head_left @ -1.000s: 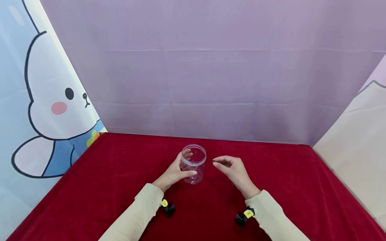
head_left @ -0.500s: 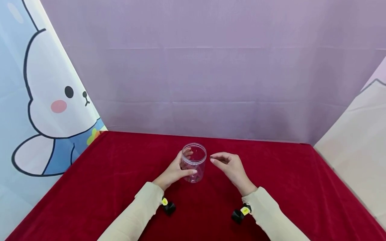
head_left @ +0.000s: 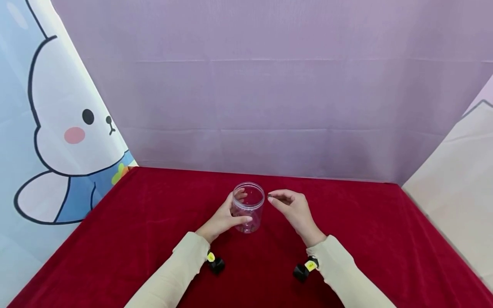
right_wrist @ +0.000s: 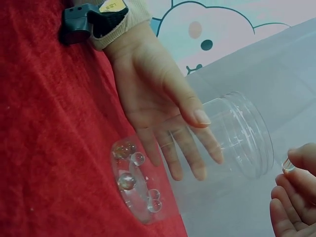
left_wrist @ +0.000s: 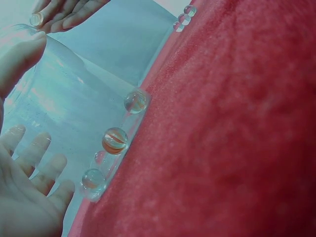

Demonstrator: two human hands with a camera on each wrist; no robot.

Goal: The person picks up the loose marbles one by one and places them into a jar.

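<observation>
A clear plastic jar without a lid stands upright on the red cloth. My left hand grips its side, thumb in front and fingers round the back. Several glass marbles lie on the jar's bottom, among them an orange-striped marble and a clear marble. Just right of the jar's rim, my right hand pinches another glass marble between thumb and forefinger. In the left wrist view this pinched marble appears close by the jar's mouth.
Red velvet cloth covers the table. A small group of clear marbles lies on it beyond the jar in the left wrist view. A lilac curtain hangs along the back, and a rabbit-print curtain at the left.
My right hand has moved slightly left and up toward the jar's rim with the marble in its pinch. The left hand and the jar have stayed in place.
</observation>
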